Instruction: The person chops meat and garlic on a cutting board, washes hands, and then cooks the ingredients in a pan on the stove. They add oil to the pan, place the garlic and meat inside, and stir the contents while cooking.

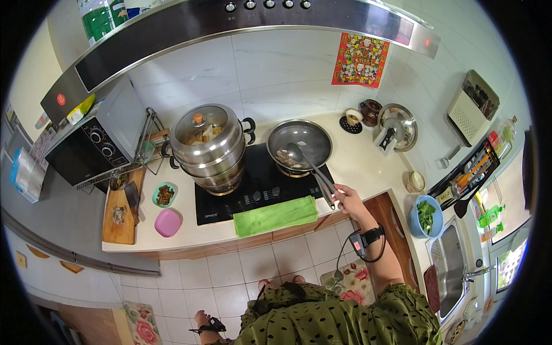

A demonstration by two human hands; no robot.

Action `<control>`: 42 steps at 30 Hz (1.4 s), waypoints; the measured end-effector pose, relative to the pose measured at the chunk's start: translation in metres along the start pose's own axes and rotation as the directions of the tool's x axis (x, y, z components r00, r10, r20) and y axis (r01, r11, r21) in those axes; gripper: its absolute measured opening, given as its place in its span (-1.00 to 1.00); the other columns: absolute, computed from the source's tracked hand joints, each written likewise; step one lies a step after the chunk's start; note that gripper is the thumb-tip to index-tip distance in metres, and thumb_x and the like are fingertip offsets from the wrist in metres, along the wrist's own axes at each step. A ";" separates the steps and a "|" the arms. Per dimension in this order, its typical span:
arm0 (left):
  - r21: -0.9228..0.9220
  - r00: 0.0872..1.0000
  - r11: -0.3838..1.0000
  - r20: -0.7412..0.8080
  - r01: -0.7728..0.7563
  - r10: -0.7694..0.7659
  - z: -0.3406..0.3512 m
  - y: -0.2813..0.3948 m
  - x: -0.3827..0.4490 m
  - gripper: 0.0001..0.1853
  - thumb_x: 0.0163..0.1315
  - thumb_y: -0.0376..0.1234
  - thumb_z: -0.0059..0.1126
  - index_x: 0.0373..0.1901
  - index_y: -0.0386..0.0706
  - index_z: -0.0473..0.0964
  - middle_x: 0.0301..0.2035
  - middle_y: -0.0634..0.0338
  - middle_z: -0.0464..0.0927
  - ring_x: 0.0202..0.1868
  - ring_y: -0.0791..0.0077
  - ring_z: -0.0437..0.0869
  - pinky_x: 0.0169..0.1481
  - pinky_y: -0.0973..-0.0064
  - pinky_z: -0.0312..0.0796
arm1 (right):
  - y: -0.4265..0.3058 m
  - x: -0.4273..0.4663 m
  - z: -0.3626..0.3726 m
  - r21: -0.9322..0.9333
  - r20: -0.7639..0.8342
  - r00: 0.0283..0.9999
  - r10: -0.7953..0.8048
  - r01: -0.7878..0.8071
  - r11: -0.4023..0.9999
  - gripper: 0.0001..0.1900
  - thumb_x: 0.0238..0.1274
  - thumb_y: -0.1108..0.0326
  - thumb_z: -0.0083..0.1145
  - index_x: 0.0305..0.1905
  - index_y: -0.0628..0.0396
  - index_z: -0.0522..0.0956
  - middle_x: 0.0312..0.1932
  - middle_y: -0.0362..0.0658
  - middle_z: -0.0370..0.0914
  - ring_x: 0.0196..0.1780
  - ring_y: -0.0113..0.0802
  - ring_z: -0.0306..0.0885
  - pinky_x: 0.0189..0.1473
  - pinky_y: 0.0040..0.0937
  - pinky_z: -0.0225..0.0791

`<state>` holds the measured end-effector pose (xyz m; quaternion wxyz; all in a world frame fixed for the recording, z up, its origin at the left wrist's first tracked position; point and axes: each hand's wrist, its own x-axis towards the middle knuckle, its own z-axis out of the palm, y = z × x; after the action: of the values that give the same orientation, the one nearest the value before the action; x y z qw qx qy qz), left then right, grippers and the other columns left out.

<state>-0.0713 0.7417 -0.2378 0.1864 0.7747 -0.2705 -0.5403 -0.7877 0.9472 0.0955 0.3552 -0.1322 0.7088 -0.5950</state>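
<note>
My right hand (348, 200) grips the long handle of a metal cooking spatula or ladle (295, 152), just above the wok's own handle (324, 192). The tool's head rests inside a dark wok (308, 136), against pale pieces of food that look like meat (286, 160) on its near left side. The wok sits on the right burner of a black glass gas hob (258, 172). Low by my side, far from the counter, hangs my left hand (202, 318); its fingers look curled, but I cannot tell whether they are closed.
A tall steel steamer (207, 146) occupies the left burner. A green cloth (276, 215) lies along the hob's front edge. Leftward are a pink bowl (167, 222), a green bowl of dark food (164, 194) and a cutting board (113, 233) with a cleaver (132, 194). Leafy greens fill a blue basin (415, 224).
</note>
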 end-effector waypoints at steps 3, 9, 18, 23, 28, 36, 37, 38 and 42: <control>-0.103 0.998 0.993 -0.018 0.054 -0.057 0.007 0.031 -0.023 -0.65 0.26 -0.33 0.10 0.04 -0.29 0.45 -0.07 0.01 0.53 -0.10 0.14 0.62 -0.18 0.08 0.51 | 0.000 -0.002 0.001 -0.037 0.056 0.997 0.050 -0.048 0.998 -0.55 0.42 0.33 0.01 0.33 0.19 0.32 -0.42 -0.21 0.55 -0.62 -0.60 0.25 -0.64 -0.60 0.06; -0.159 0.997 0.985 -0.022 0.065 -0.069 0.031 0.090 -0.057 -0.57 0.28 -0.25 0.08 0.14 -0.21 0.38 0.10 0.09 0.47 0.02 0.22 0.59 -0.17 0.13 0.31 | 0.008 0.019 -0.006 -0.354 -0.141 0.976 -0.164 0.105 0.929 -0.59 0.38 0.37 0.02 0.28 0.18 0.41 -0.44 -0.17 0.54 -0.57 -0.55 0.32 -0.54 -0.50 0.24; -0.169 0.996 0.984 -0.060 0.061 -0.073 0.014 0.051 -0.051 -0.58 0.28 -0.29 0.04 0.15 -0.23 0.41 0.04 -0.01 0.48 0.02 0.11 0.56 -0.07 0.11 0.47 | 0.005 0.007 -0.007 -0.367 -0.187 0.976 -0.107 0.032 0.930 -0.59 0.38 0.35 0.01 0.27 0.21 0.39 -0.39 -0.05 0.60 -0.43 -0.40 0.53 -0.40 -0.42 0.40; -0.121 0.997 0.991 -0.052 0.052 -0.059 0.009 0.019 -0.053 -0.66 0.27 -0.39 0.01 0.05 -0.33 0.46 -0.15 -0.07 0.46 -0.04 0.09 0.52 -0.05 0.14 0.61 | -0.010 0.006 0.018 0.051 0.010 0.996 0.084 -0.084 0.995 -0.56 0.44 0.34 -0.04 0.35 0.11 0.31 -0.40 -0.18 0.53 -0.63 -0.56 0.28 -0.66 -0.57 0.14; -0.159 0.992 0.986 -0.101 0.052 -0.069 0.003 0.006 -0.057 -0.67 0.26 -0.41 0.02 0.03 -0.34 0.45 -0.15 -0.07 0.44 -0.07 0.08 0.53 -0.08 0.13 0.62 | -0.017 0.008 0.030 -0.045 0.103 0.994 0.022 -0.018 0.999 -0.57 0.45 0.34 -0.07 0.35 0.12 0.29 -0.39 -0.21 0.50 -0.64 -0.59 0.25 -0.69 -0.58 0.09; 0.048 0.995 0.995 0.047 -0.087 0.084 -0.011 0.000 -0.050 -0.70 0.30 -0.38 -0.02 0.00 -0.34 0.47 -0.27 -0.07 0.44 -0.20 0.12 0.54 -0.18 0.11 0.63 | -0.004 0.078 0.026 -0.472 -0.097 0.955 -0.282 0.205 0.858 -0.62 0.34 0.33 0.02 0.21 0.18 0.45 -0.27 0.02 0.63 -0.30 -0.17 0.62 -0.22 -0.26 0.46; -0.044 0.995 0.995 0.045 -0.086 0.088 -0.011 0.001 -0.048 -0.70 0.29 -0.38 -0.02 -0.01 -0.34 0.46 -0.27 -0.07 0.44 -0.21 0.11 0.55 -0.18 0.10 0.64 | -0.002 0.080 0.021 -0.551 -0.150 0.922 -0.356 0.221 0.805 -0.63 0.32 0.34 0.03 0.18 0.17 0.47 -0.22 0.09 0.64 -0.19 -0.05 0.65 -0.09 -0.20 0.47; -0.080 0.999 0.996 0.005 -0.041 0.041 -0.011 -0.001 -0.047 -0.70 0.29 -0.38 -0.01 -0.01 -0.35 0.46 -0.27 -0.08 0.44 -0.22 0.10 0.55 -0.18 0.10 0.64 | -0.003 0.083 0.014 -0.572 -0.152 0.905 -0.397 0.247 0.782 -0.63 0.30 0.35 0.04 0.18 0.15 0.47 -0.20 0.12 0.63 -0.15 0.01 0.63 -0.07 -0.16 0.46; -0.202 0.985 0.972 -0.102 0.117 -0.139 -0.005 -0.003 -0.044 -0.78 0.28 -0.41 0.03 -0.10 -0.35 0.47 -0.29 -0.08 0.46 -0.37 0.13 0.56 -0.44 0.14 0.64 | -0.009 0.088 -0.010 -0.713 -0.164 0.864 -0.475 0.229 0.663 -0.62 0.25 0.40 0.04 0.18 0.11 0.47 -0.15 0.21 0.58 -0.03 0.16 0.55 0.00 -0.03 0.43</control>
<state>-0.0780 0.7718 -0.2055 0.2413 0.7986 -0.1544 -0.5293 -0.8593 0.8984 0.0742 0.0325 -0.2840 0.8841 -0.3697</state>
